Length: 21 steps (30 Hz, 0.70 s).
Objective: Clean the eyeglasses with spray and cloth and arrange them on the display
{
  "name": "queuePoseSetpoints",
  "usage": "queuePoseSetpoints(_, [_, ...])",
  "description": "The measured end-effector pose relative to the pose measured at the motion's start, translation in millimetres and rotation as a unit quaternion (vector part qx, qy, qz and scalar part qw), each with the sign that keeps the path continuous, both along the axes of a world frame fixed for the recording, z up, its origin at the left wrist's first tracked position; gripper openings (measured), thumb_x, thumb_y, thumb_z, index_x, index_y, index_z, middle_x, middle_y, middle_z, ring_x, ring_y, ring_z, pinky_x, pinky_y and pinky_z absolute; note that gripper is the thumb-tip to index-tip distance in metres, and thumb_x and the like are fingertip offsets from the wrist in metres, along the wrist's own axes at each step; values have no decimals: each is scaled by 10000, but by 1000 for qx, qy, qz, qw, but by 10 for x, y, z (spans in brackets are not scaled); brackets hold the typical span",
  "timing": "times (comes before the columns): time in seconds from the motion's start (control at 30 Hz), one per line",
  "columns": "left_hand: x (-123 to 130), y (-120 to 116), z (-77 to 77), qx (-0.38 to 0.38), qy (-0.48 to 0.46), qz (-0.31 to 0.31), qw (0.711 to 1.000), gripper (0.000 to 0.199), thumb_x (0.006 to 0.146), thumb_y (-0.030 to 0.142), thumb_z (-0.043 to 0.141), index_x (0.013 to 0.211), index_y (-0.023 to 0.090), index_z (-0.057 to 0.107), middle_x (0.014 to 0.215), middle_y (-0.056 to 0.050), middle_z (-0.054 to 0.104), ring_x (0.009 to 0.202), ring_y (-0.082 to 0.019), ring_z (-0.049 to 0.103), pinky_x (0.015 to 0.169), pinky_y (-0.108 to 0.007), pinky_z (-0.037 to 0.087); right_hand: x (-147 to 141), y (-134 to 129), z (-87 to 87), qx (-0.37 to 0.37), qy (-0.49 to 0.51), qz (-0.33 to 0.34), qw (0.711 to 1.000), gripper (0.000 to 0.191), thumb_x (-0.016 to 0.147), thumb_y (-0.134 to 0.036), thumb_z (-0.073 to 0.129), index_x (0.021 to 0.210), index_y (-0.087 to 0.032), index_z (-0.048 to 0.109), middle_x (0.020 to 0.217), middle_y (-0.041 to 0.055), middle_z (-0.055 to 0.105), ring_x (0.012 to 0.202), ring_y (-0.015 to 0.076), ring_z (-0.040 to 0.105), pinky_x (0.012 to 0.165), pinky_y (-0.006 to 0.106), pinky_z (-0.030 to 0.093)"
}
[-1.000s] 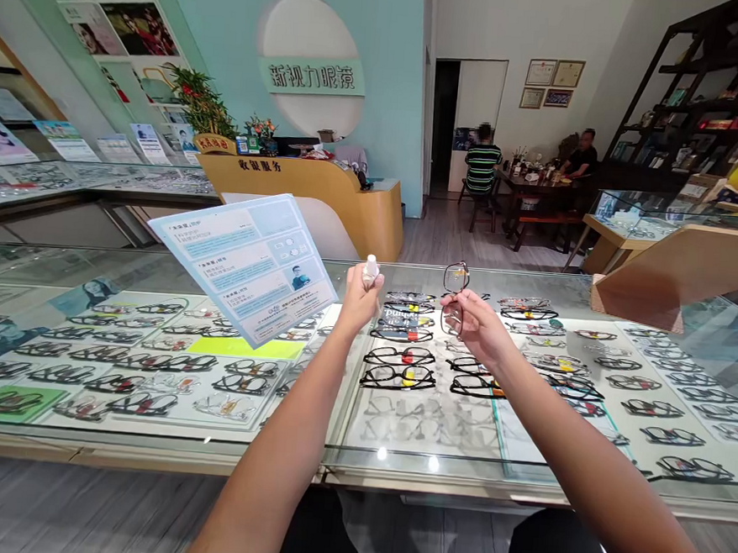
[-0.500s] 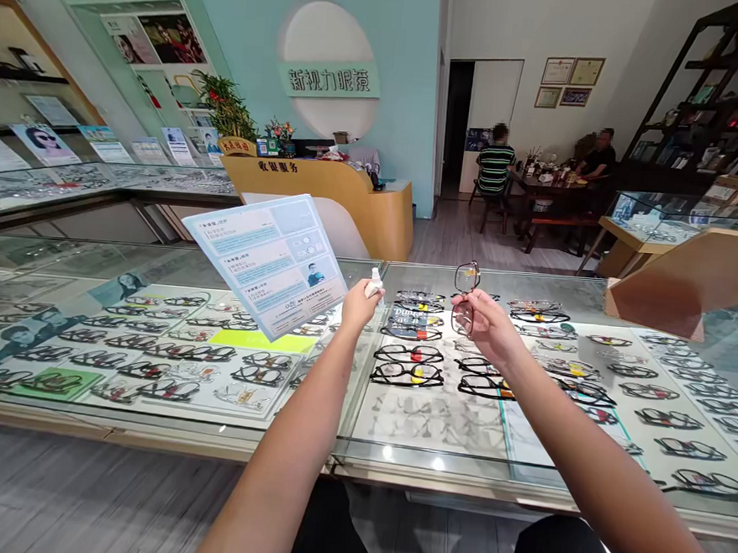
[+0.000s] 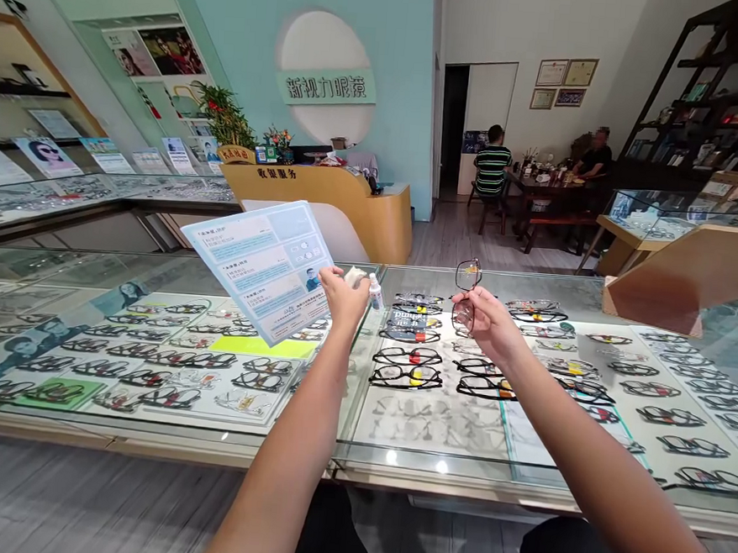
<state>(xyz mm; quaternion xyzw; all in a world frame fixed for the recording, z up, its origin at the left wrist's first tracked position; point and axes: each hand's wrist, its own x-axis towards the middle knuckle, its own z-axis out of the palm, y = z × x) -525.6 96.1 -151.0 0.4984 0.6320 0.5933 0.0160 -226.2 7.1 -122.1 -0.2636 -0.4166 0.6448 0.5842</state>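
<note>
My left hand [image 3: 345,298] is closed on a crumpled whitish cloth [image 3: 355,275], above the glass counter [image 3: 355,368]. Just right of it a small white spray bottle [image 3: 376,294] stands upright on the glass, apart from the fingers. A blue and white printed sheet [image 3: 262,265] stands tilted behind and left of this hand. My right hand [image 3: 490,323] pinches a pair of thin dark-framed glasses [image 3: 468,275], held on end with one lens above the other. Rows of glasses [image 3: 406,376] lie beneath the counter glass.
A tan wooden stand [image 3: 653,279] is on the counter at the right. Beyond the counter are a curved wooden desk [image 3: 324,193] and two people [image 3: 492,163] at a table [image 3: 540,183]. More display cases line the left and right.
My left hand has shifted left, with the cloth, away from the spray bottle, which now shows in full beside it. My right hand has hardly moved, and still holds the glasses.
</note>
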Motion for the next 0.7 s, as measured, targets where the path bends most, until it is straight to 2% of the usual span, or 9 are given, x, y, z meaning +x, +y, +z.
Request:
queuePoseSetpoints(0.1, [163,-139,182,68,-15,-98,993,316,882,173,617,1041,274,363,1245,-84,493,1221,-230,550,1143,-404,453,15,0,18,5,7,-3,1000,417,758,-495,975,832,-261,638,1007,15,800,806,166,630,642,289,491])
queuePoseSetpoints(0.17, [340,-261,253,69,-62,-201,975,210,957,255,590,1049,271,403,1185,-56,534,1089,-196,591,1037,-363,503,20,-1,26,8,11,-4,1000,390,771,-480,972,834,-262,655,1004,13,803,811,164,629,649,281,496])
queuePoseSetpoints(0.2, [439,-327,273,53,-98,-257,960,195,984,327,601,1061,269,432,1137,-43,564,1002,-183,605,961,-344,523,20,-1,30,10,12,-4,1000,382,773,-476,973,834,-259,664,999,14,803,816,162,630,659,278,500])
queuePoseSetpoints(0.27, [632,-454,289,1,-179,-363,914,301,987,488,662,1073,259,486,1037,-26,621,862,-165,617,822,-311,533,19,-2,34,16,13,-5,1000,379,770,-472,976,834,-251,674,989,18,803,817,156,633,683,272,504])
queuePoseSetpoints(0.37, [845,-595,270,-79,-277,-471,834,501,896,658,778,1046,234,557,964,-23,681,775,-149,635,696,-272,513,14,0,30,25,16,-1,1000,384,779,-464,970,831,-241,662,994,25,806,815,148,639,713,269,502])
queuePoseSetpoints(0.43, [920,-638,243,-104,-313,-502,800,553,844,692,833,1016,218,606,916,-12,689,746,-136,634,664,-253,503,10,3,23,31,14,1,999,382,793,-460,959,832,-243,647,1008,26,809,827,152,650,726,273,501])
queuePoseSetpoints(0.53, [968,-640,201,-125,-363,-514,767,504,825,615,895,998,203,662,858,5,684,729,-123,640,665,-235,512,-3,0,15,38,5,4,999,389,796,-473,952,837,-250,635,1012,25,810,862,170,676,756,291,509])
queuePoseSetpoints(0.63, [990,-606,172,-154,-452,-487,731,383,867,455,900,1064,202,690,872,1,711,728,-130,671,677,-244,552,-27,-19,19,48,-4,7,999,392,791,-484,952,830,-253,638,996,25,813,908,183,697,836,308,522])
queuePoseSetpoints(0.7, [1004,-583,161,-174,-495,-459,717,304,910,409,855,1044,190,691,860,-16,727,716,-145,690,688,-269,585,-42,-37,27,52,-14,7,999,392,789,-496,951,827,-258,643,982,24,813,938,192,703,879,320,526])
